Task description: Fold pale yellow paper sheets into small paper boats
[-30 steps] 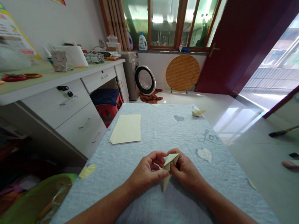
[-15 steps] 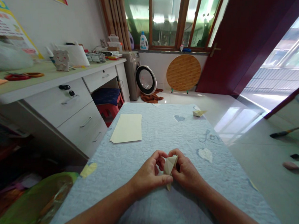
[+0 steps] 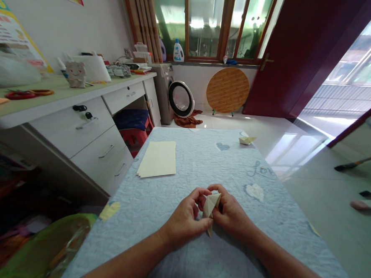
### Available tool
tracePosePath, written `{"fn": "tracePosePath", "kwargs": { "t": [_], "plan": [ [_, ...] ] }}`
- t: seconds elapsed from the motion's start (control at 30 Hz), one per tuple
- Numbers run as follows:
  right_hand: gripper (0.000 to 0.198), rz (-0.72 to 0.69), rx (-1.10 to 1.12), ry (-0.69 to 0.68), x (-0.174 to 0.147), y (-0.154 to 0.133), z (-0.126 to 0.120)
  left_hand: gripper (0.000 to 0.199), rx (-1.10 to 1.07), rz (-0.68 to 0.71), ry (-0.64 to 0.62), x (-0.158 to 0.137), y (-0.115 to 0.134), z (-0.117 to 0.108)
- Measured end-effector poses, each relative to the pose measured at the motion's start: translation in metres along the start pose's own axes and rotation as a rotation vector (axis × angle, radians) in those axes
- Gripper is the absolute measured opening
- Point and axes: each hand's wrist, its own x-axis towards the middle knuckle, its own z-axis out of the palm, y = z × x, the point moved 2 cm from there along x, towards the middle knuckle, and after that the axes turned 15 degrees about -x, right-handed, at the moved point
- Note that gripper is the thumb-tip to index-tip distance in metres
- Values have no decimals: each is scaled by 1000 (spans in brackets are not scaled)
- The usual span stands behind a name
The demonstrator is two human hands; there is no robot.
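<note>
Between my hands, above the near part of the table, is a small piece of folded cream paper (image 3: 211,205) with sharp creases and a point hanging down. My left hand (image 3: 187,214) is closed on its left side, the thumb pressed on the lower front. On the right edge, the fingers and thumb of my right hand (image 3: 232,211) pinch the paper. Part of the folds lies hidden behind my fingers. Farther off, a stack of cream paper sheets (image 3: 158,158) lies at the left of the table. A small folded paper shape (image 3: 246,140) sits near the far right corner.
A light blue quilted cloth (image 3: 200,167) covers the table. To the left stand a white desk (image 3: 87,132) with scissors (image 3: 21,94) on top and a green basket (image 3: 20,266) below. A red stool (image 3: 135,135) is beyond the table's far left side.
My left thumb has shifted slightly on the lower part of the folded paper, and my left fingers have moved a little. Everything else stays in place.
</note>
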Motion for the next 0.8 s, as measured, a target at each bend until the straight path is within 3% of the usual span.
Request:
{"fn": "tracePosePath", "kwargs": {
  "t": [0.2, 0.63, 0.8],
  "plan": [
    [38, 28, -25, -15, 2, 0, -1, 50, -22, 29, -1, 1, 0, -2],
    [38, 41, 25, -10, 3, 0, -2, 48, -408, -22, -32, 6, -4, -6],
    [39, 28, 29, -25, 3, 0, -1, 49, -461, -47, -24, 5, -3, -5]
  ]
}}
